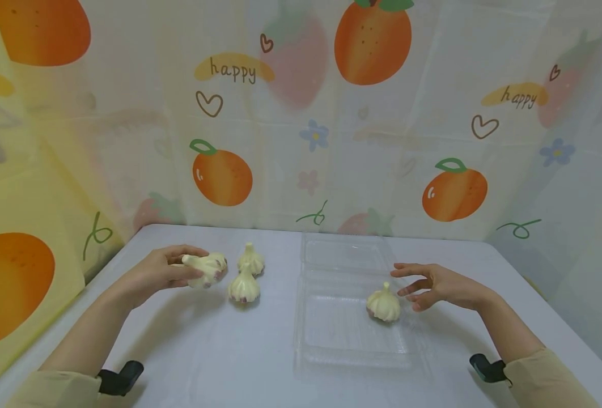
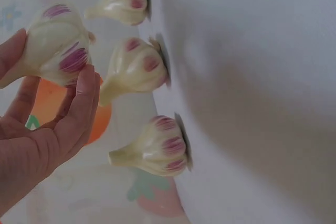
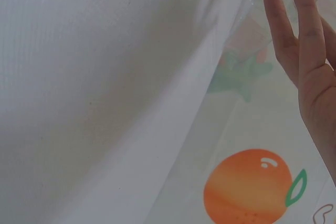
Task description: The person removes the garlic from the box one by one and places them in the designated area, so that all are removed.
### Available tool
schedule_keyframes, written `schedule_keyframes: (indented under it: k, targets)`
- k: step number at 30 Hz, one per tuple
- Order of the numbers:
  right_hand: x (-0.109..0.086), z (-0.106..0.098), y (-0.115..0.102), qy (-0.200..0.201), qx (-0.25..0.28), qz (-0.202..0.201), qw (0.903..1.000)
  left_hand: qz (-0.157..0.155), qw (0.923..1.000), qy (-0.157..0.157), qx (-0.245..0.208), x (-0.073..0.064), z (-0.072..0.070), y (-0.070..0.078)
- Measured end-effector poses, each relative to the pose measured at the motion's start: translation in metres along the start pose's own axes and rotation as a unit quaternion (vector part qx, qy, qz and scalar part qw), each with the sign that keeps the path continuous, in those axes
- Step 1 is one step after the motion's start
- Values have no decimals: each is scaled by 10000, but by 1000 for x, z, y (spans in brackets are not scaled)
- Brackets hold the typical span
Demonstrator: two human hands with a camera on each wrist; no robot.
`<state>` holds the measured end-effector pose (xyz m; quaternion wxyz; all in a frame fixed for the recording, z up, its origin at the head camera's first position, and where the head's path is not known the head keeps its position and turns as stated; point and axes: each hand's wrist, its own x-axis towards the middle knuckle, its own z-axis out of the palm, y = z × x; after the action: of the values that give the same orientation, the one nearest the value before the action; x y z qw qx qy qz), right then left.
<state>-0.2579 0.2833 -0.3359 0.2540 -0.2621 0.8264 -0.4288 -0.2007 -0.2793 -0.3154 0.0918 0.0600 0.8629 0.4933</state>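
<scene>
My left hand (image 1: 170, 269) pinches a garlic bulb (image 2: 58, 45) between thumb and fingers, its stem pointing back toward the palm. In the left wrist view this bulb is raised off the table. Partly behind it in the head view is another garlic bulb (image 1: 220, 260). Just right of that hand, two more bulbs stand stem up, a front one (image 1: 244, 287) and a back one (image 1: 250, 262). A single bulb (image 1: 384, 305) sits in the clear plastic container (image 1: 331, 326). Beside it, my right hand (image 1: 441, 286) hovers with loosely extended fingers, holding nothing.
The container's lid (image 1: 344, 252) lies folded open toward the back of the white table (image 1: 219, 351). A printed curtain (image 1: 291, 170) hangs right behind the table's far edge and along both sides.
</scene>
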Motion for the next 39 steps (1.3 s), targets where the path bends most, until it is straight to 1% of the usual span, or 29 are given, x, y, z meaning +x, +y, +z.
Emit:
schedule_keyframes:
  k: [2, 8, 18, 24, 31, 39]
  targets:
    - [0, 0, 0, -4, 12, -4, 10000, -57, 10000, -70, 17, 1, -1, -2]
    - [-1, 0, 0, -5, 31, 9, 10000, -69, 9997, -244, 73, 4, -2, -10]
    - [-2, 1, -2, -2, 46, -5, 10000, -404, 9980, -494, 9, 5, -4, -22]
    - [-2, 1, -2, -9, 61, -31, 10000, -476, 9970, -600, 118, 9, -2, -31]
    - [0, 1, -1, -17, 30, -30, 10000, -520, 9966, -617, 164, 12, 1, -34]
    - [0, 0, 1, -44, 43, -70, 10000, -576, 9960, -683, -10, 10, 3, -34]
